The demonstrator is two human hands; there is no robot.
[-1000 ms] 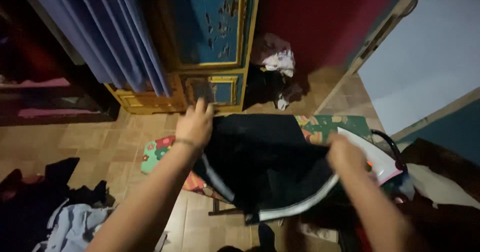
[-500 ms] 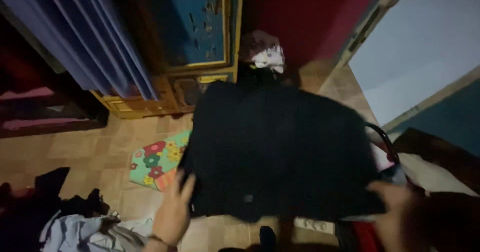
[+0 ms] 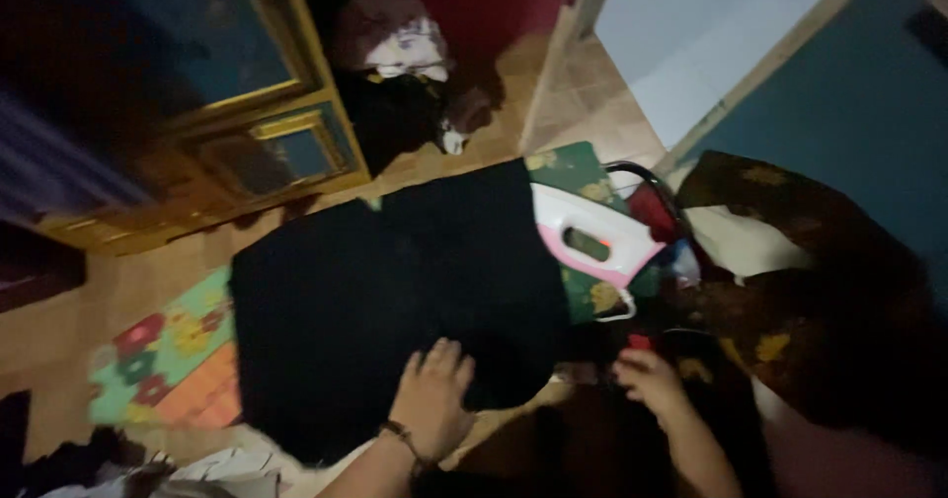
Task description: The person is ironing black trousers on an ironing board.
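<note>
A tiled floor [image 3: 69, 330] is seen beyond and to the left of both hands. A blue cabinet [image 3: 247, 113] with yellow trim is stood well beyond the left hand, and a red wall [image 3: 474, 4] is seen past it. A dark patterned cloth [image 3: 790, 291] is heaped to the right of the right hand. A black garment [image 3: 375, 291] is spread flat, directly under and beyond the left hand, its near edge reaching toward the right hand. A flowered board [image 3: 168, 360] is laid beneath the garment, its bright cover showing to the left of the left hand and again beyond the right hand. A pile of clothes [image 3: 395, 74] is left on the floor far beyond both hands, by the cabinet. A white and pink iron [image 3: 592, 241] is rested on the board just beyond the right hand, beside the garment's right edge. The left hand [image 3: 434, 399] is laid palm down on the garment's near part, fingers spread wide and holding nothing; a band [image 3: 400, 434] is worn at its wrist. The right hand [image 3: 647, 380] is kept off the garment, near its lower right corner, fingers loosely curled; whether anything is gripped cannot be told. A small red thing [image 3: 639, 341] is seen just beyond its fingertips
</note>
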